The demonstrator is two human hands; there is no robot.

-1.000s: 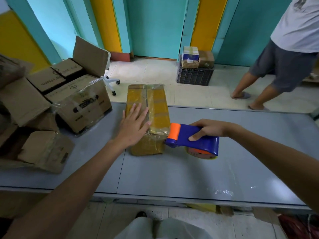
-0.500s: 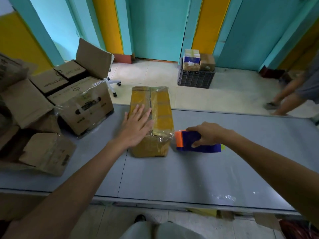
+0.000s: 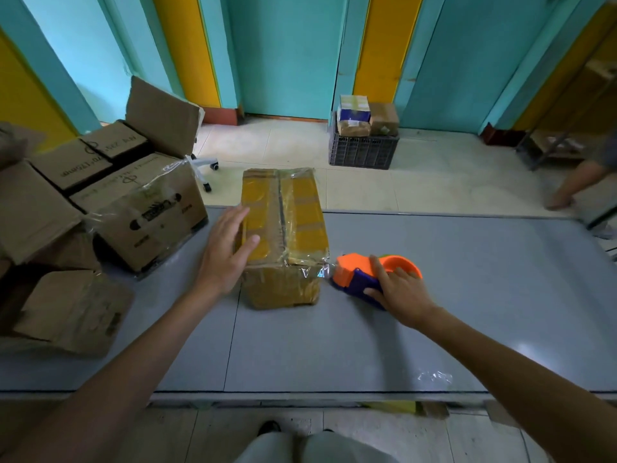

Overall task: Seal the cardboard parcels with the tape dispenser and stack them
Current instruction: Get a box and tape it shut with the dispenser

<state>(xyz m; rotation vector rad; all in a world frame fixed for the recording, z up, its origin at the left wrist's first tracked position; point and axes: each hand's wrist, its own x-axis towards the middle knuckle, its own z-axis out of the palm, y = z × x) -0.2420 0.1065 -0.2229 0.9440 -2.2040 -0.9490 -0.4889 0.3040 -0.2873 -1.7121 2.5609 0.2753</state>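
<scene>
Parcel (image 3: 283, 235) sits on the grey table (image 3: 367, 345), centre-left, its far end at the table's far edge. I read its long axis as running straight away from me, near end facing me. It is wrapped in yellowish tape, with a dark seam running down the top along that same axis.

Left hand (image 3: 223, 252): wide, fingers straight and together, laid on the parcel's left top edge, with the palm against the left side. It is not gripping anything.

Right hand (image 3: 397, 289): holding the tape dispenser (image 3: 360, 272), fingers curled on the blue handle, one finger stretched over the orange part. The dispenser is just right of the parcel's near right corner, low at the table top. Its long axis lies roughly left-right, with the orange nose pointing left at the parcel. A crinkled bit of clear tape (image 3: 315, 270) bridges the nose and that corner.

I also see a pile of open cardboard boxes (image 3: 140, 208) on the table's left end, near the parcel but apart from it. A tape scrap (image 3: 434, 375) is stuck near the table's front edge. A dark crate (image 3: 362, 150) with small parcels on top stands on the floor beyond. Another person's leg (image 3: 574, 182) is at far right, blurred.
</scene>
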